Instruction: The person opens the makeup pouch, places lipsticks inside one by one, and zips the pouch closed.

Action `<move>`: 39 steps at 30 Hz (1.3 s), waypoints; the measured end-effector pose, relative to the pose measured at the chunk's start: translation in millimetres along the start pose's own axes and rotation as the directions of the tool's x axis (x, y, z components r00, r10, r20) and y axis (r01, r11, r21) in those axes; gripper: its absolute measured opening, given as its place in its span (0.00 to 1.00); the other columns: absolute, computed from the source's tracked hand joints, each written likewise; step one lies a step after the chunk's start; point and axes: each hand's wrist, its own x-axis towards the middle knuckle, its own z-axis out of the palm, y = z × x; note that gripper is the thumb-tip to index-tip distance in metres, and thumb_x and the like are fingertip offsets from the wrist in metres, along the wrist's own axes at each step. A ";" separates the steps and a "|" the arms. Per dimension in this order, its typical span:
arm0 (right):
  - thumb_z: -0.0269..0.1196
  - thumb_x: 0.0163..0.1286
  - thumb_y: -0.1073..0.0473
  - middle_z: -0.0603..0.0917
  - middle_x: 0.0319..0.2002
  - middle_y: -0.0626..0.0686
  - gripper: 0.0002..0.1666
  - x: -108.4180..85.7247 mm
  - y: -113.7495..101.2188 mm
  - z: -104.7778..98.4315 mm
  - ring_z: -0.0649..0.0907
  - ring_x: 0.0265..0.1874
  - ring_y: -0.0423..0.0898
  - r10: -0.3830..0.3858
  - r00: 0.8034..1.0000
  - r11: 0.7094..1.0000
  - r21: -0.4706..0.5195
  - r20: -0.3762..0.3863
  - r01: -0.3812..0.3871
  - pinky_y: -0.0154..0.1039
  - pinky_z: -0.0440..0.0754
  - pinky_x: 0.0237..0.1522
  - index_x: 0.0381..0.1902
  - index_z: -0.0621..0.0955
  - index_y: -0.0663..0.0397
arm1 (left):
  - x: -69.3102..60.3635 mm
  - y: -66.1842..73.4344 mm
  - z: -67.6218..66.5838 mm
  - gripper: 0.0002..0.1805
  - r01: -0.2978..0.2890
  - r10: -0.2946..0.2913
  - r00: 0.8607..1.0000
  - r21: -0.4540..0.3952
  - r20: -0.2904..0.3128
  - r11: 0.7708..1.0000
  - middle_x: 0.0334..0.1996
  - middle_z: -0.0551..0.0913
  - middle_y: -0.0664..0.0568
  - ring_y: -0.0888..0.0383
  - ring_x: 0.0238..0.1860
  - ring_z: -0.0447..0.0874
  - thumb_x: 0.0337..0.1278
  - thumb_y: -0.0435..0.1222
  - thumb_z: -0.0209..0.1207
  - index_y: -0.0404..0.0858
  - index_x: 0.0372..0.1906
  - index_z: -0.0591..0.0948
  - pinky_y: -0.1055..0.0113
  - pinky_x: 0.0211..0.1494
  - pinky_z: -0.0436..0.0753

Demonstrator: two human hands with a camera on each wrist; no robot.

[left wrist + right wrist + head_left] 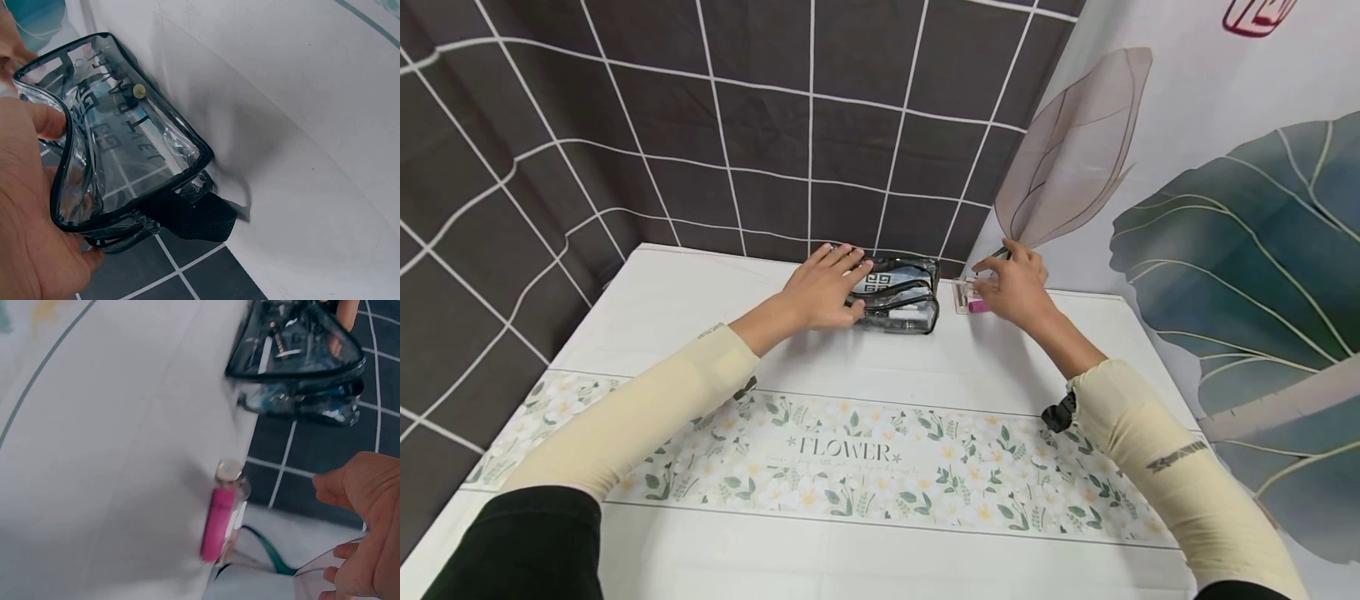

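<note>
A clear plastic pouch [916, 293] with black trim and a zip stands at the back of the table. My left hand [822, 292] holds its left end, thumb on one side and fingers on the other. Dark lettering and a black fabric tab [194, 215] show on the pouch in the left wrist view. To its right are a pink tube-like item [219, 524] and a small clear bottle [240, 487], close together. Over these hovers my right hand [1018, 283], fingers loosely bent; the right wrist view shows it apart from them, holding nothing.
The white table [700, 308] carries a printed flower band [850, 454] across its front part. Behind it hangs a dark cloth [760, 125] with white grid lines. A pale curtain [1075, 267] with large leaf prints is at the right.
</note>
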 end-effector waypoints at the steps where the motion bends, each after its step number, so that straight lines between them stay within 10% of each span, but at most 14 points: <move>1: 0.63 0.81 0.57 0.55 0.90 0.75 0.23 -0.5 3.0 0.2 0.54 0.85 0.81 0.003 1.000 1.000 -0.005 0.004 -0.003 0.82 0.51 0.82 0.68 0.87 0.60 | -0.3 -0.1 -0.1 0.42 0.002 -0.002 1.000 0.001 0.002 1.000 0.94 0.54 0.43 0.42 0.96 0.47 0.84 0.53 0.44 0.42 0.94 0.57 0.46 0.99 0.41; 18: 0.63 0.74 0.63 0.54 0.88 0.79 0.26 -0.4 48.7 16.2 0.54 0.84 0.82 0.059 0.996 0.987 -0.150 0.060 -0.049 0.82 0.53 0.81 0.67 0.88 0.61 | -0.6 -0.3 -2.7 0.42 0.007 -0.007 1.000 -0.001 0.018 1.000 0.94 0.52 0.43 0.44 0.96 0.44 0.84 0.54 0.44 0.43 0.94 0.56 0.47 0.99 0.40; 39: 0.69 0.75 0.65 0.57 0.87 0.79 0.32 1.0 57.1 37.8 0.60 0.80 0.84 0.032 0.999 0.984 -0.179 0.038 -0.025 0.84 0.59 0.78 0.77 0.83 0.55 | 1.3 -1.4 -0.8 0.43 0.007 -0.007 1.000 0.005 0.019 1.000 0.94 0.53 0.43 0.44 0.96 0.45 0.84 0.54 0.44 0.43 0.94 0.56 0.47 0.99 0.41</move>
